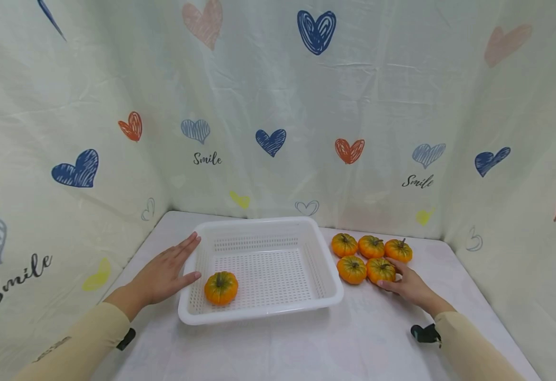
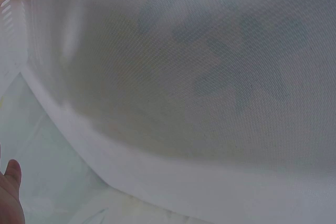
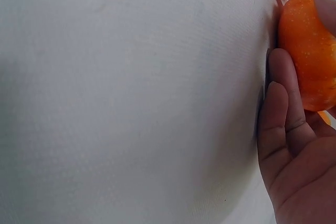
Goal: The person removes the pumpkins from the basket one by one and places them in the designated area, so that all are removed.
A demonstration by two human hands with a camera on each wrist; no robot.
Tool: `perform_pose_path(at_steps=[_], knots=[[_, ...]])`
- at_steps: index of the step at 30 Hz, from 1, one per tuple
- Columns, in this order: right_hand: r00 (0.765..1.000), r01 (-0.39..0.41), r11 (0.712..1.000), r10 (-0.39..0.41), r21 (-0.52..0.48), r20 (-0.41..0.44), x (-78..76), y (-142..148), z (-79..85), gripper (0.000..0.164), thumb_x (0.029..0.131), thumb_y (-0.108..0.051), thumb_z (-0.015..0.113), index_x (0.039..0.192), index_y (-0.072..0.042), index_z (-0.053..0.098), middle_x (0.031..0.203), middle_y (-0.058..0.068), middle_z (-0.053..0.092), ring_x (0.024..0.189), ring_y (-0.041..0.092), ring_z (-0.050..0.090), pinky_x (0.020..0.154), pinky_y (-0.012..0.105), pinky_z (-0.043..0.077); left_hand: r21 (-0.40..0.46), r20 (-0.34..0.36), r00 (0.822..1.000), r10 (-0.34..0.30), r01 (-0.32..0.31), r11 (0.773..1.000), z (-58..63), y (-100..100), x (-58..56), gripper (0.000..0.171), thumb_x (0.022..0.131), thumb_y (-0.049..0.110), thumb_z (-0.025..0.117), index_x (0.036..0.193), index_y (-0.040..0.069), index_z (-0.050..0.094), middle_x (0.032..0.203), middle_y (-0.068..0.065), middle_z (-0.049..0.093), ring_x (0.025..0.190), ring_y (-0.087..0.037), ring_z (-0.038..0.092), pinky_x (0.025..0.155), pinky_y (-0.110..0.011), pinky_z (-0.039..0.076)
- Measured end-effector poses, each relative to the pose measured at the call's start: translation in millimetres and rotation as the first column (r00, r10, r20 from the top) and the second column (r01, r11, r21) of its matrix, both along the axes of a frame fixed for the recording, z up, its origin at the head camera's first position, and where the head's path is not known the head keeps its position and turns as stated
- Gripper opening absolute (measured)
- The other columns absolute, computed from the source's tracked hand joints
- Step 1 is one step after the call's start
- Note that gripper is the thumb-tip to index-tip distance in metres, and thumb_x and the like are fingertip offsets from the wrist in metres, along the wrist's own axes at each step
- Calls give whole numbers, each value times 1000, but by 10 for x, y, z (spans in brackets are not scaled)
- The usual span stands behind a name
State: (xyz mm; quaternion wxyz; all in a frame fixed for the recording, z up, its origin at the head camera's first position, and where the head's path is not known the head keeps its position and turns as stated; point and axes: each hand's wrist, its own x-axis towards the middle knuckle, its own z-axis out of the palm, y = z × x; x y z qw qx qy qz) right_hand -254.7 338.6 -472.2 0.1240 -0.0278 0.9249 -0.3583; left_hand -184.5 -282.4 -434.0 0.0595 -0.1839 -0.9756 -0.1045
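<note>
My left hand (image 1: 163, 272) rests with straight fingers on the left rim of a white plastic basket (image 1: 263, 313). Inside the basket, at its left front, sits one small orange pumpkin (image 1: 221, 289) with a greenish top. To the right of the basket, my right hand (image 1: 411, 286) grips the front right pumpkin (image 1: 377, 269) of a small group, thumb on the near side and fingers on the far side. In the right wrist view the fingers (image 3: 286, 77) lie along that pumpkin, close to the tabletop. Only part of the left hand (image 2: 10, 195) shows in the left wrist view.
Around the gripped pumpkin stand several others: one to its left (image 1: 352, 270) and a back row, including the back right pumpkin (image 1: 398, 250). A white cloth covers the table (image 1: 278, 349). Curtains (image 1: 278, 95) printed with hearts enclose its back and sides.
</note>
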Motion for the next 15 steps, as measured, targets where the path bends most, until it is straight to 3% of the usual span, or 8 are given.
perform_pose_path(at_steps=[15], knots=[[1000,9,1000,-9,-1,4,-33,-10,-16,105,84,-54,75,155,1,21,147,39,30,125,52,40,99,65,42,1,9,1000,4,-4,1000,31,13,17,85,97,51,57,159,8,19,166,-10,13,145,-37,27,116,-57,22]])
